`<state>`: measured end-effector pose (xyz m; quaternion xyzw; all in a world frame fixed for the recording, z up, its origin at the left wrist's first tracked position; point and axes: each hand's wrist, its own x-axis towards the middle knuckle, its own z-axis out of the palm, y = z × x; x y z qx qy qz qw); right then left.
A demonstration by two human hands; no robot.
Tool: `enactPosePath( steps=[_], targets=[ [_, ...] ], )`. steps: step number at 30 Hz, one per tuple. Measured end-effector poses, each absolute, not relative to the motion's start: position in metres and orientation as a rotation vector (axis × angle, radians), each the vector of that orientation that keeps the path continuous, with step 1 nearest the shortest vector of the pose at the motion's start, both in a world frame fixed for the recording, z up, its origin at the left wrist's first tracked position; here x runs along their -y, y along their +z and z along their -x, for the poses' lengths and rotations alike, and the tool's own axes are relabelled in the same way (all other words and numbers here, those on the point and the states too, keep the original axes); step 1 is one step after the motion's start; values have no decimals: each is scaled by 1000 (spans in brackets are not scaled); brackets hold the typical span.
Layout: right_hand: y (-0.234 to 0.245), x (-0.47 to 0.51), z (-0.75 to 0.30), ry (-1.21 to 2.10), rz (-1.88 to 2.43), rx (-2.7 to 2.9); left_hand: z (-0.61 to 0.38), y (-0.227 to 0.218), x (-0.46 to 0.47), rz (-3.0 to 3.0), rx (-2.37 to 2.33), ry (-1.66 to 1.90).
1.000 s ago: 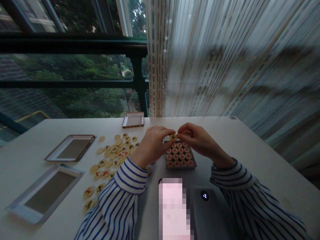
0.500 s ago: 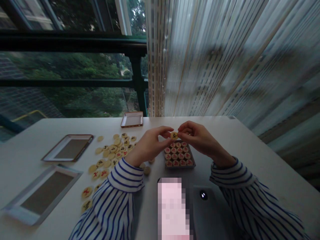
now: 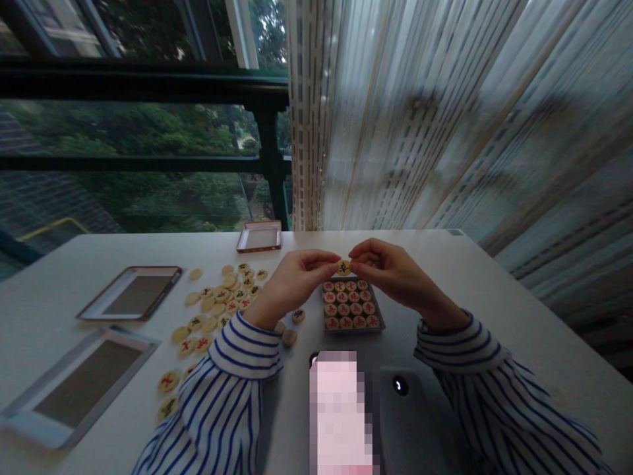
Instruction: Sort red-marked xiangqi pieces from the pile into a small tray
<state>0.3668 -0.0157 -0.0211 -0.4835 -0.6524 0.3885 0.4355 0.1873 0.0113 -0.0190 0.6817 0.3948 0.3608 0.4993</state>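
A round xiangqi piece (image 3: pixel 343 267) with a black character is pinched between my two hands, above the far edge of a small tray. My left hand (image 3: pixel 301 278) grips it from the left with thumb and fingertips. From the right, my right hand (image 3: pixel 387 269) holds the same piece, its fingers bent together. Below them the tray (image 3: pixel 354 330) holds rows of red-character xiangqi pieces (image 3: pixel 355 309), faces up. Loose xiangqi pieces (image 3: pixel 230 280) lie scattered left of my left hand, some face up and some blank side up; my left forearm covers part of them.
Two shallow box lids or trays, one brown-rimmed (image 3: pixel 177 280) and one pale (image 3: pixel 148 348), lie at the left. Another small tray (image 3: pixel 239 249) sits at the table's back edge. Nearest me are a blurred-out phone (image 3: pixel 339 409) and a grey device (image 3: pixel 410 422). Curtains hang behind the table.
Both hands still pinch the same piece, and its face has turned slightly. The whole view has shifted a little; the tray's contents look the same.
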Motion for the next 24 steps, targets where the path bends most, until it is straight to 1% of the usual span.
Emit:
enactPosePath(
  steps=[11,24],
  targets=[
    [-20,16,-367,956,1206,1693,-190,-21,-11,-1573,-916,885],
    [-23,15,-370,730,1261,1842,-197,-30,-11,-1560,-882,889]
  ],
)
